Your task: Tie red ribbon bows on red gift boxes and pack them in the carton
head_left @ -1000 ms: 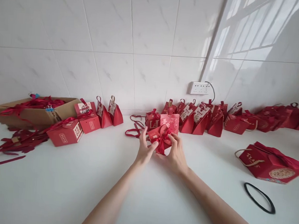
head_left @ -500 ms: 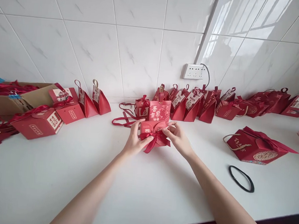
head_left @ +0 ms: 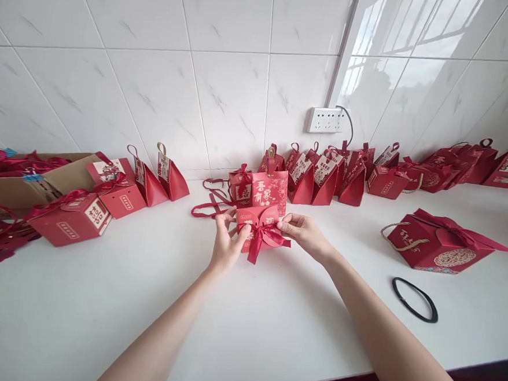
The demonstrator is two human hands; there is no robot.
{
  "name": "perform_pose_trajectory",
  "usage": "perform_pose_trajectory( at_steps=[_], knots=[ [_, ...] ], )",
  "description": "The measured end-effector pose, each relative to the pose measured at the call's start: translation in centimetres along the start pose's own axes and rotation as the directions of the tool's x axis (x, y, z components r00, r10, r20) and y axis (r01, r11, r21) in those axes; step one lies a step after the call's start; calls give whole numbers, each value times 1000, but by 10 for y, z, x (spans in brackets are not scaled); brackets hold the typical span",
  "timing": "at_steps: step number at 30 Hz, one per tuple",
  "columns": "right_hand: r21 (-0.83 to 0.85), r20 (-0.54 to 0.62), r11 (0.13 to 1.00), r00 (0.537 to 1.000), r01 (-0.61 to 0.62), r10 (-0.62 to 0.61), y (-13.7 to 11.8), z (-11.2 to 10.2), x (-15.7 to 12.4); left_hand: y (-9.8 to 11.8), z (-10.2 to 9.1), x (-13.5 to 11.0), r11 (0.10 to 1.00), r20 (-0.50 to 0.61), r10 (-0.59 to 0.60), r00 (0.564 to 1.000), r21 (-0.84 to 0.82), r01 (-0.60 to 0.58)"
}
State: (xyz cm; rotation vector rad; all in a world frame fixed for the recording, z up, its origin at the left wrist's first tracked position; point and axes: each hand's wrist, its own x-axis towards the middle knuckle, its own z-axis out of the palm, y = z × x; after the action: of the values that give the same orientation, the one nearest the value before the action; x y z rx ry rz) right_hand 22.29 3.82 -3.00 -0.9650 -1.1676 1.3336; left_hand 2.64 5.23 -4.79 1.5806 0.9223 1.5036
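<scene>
White tiled wall (head_left: 156, 91) runs along the far side and turns a corner at far right. White counter (head_left: 97, 319) fills the near ground.

Open cardboard carton (head_left: 70, 172) lies at far left, red ribbon spilling from it. A row of red gift boxes (head_left: 324, 181) stands against the wall from centre to far right, packed close and touching. A large flat-sided red box (head_left: 439, 250) with a cord handle lies on its side at right, apart from the row. Two square red boxes (head_left: 71, 221) sit left of centre beside the carton, and two wedge-shaped red pouches (head_left: 168, 178) stand upright just right of them.

A tall red box (head_left: 271, 189) with gold characters stands at centre. Directly in front of it and touching it is the small red box (head_left: 256, 218), resting on the counter between both hands.

Left hand (head_left: 225, 243): closed on the box's left side, thumb and fingertips pinched at the ribbon bow (head_left: 263, 237). Right hand (head_left: 305, 235): closed on the box's right side, fingertips pinched at the bow's right loop. The bow is tied across the near face, tails hanging down onto the counter.

Loose red ribbon (head_left: 209, 202) lies on the counter just left of the left hand. A black ring (head_left: 415, 292) lies flat at near right, below the large box. A white wall socket (head_left: 326, 120) is fixed above the row.
</scene>
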Motion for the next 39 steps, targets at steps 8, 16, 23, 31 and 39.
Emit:
perform_pose_trajectory(
  at_steps=[8,16,23,31,39],
  knots=[
    [121,111,993,994,-9,-4,3,-3,1,10,-1,2,997,49,-67,997,47,65],
    [229,227,973,974,-42,-11,7,-2,2,11,1,7,988,69,-119,991,-91,125],
    [224,216,974,976,-19,-30,10,-4,3,14,2,6,974,78,-165,983,-143,175],
    [207,188,978,982,-25,-14,8,-5,1,12,3,3,981,60,-145,988,-123,152],
    [232,176,972,984,-27,-15,9,-3,0,13,4,0,973,38,-164,986,-158,168]
  ],
)
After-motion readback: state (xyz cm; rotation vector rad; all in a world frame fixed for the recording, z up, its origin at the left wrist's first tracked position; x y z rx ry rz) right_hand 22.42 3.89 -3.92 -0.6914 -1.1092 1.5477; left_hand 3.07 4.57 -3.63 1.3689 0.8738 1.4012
